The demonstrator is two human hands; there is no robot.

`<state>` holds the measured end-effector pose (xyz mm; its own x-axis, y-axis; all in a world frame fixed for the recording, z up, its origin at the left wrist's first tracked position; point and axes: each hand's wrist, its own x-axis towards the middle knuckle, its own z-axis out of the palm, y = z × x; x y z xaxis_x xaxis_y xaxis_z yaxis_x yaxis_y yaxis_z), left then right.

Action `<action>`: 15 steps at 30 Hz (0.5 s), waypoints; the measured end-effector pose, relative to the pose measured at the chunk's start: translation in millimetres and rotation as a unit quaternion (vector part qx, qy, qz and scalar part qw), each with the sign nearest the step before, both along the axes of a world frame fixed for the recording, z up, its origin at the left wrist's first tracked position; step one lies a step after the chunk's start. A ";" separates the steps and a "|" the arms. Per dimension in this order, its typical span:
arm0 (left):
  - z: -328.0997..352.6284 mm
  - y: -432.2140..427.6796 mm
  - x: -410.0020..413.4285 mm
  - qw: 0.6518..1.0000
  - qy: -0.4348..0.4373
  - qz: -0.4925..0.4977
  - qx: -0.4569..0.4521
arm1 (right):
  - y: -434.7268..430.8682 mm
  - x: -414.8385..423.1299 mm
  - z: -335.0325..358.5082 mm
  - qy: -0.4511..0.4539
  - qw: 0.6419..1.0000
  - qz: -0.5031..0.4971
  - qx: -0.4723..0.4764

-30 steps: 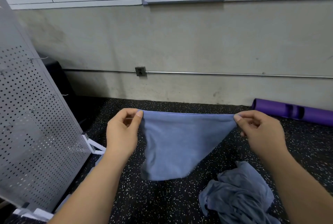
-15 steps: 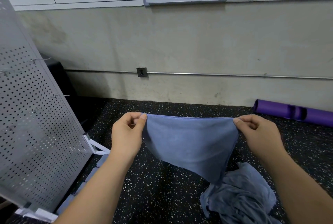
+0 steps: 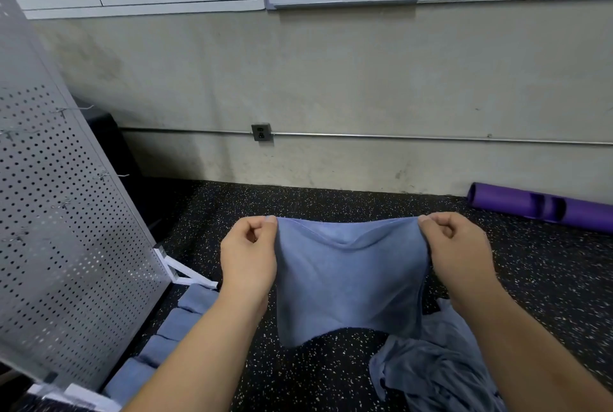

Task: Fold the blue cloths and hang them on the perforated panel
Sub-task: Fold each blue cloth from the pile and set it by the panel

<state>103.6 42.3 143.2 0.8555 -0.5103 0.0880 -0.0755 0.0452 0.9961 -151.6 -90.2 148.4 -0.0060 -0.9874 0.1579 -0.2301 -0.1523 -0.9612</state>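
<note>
A blue cloth (image 3: 348, 279) hangs in the air between my hands, its top edge sagging a little in the middle. My left hand (image 3: 248, 255) pinches its upper left corner and my right hand (image 3: 454, 249) pinches its upper right corner. Below on the right a pile of crumpled blue cloths (image 3: 434, 368) lies on the floor. The perforated panel (image 3: 56, 229) stands tilted at the left, with several small wire hooks on it. A row of folded blue cloths (image 3: 159, 342) lies on the floor along the panel's foot.
The floor (image 3: 331, 378) is black speckled rubber. A purple rolled mat (image 3: 537, 206) lies by the wall at the right. The panel's white foot bracket (image 3: 185, 274) sticks out near my left hand. A dark box (image 3: 112, 146) stands behind the panel.
My hands have come closer together, so the cloth's top edge has slackened. The hanging part has swung from a slanted point into a wider drape under both hands.
</note>
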 end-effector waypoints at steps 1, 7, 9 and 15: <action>-0.1 -0.1 0.5 1.000 0.006 0.019 0.004 | -1.6 0.5 -0.7 -0.017 1.000 -0.014 0.009; -4.2 -3.5 7.7 0.998 0.002 0.046 0.038 | -7.5 0.5 -5.2 -0.015 0.999 -0.014 0.035; -5.4 -4.7 8.3 0.998 0.008 0.045 0.039 | -7.0 0.4 -4.5 -0.013 0.999 -0.011 0.040; -4.9 -7.3 5.2 0.997 0.033 0.052 0.044 | -2.2 2.0 0.1 -0.018 0.998 0.019 0.060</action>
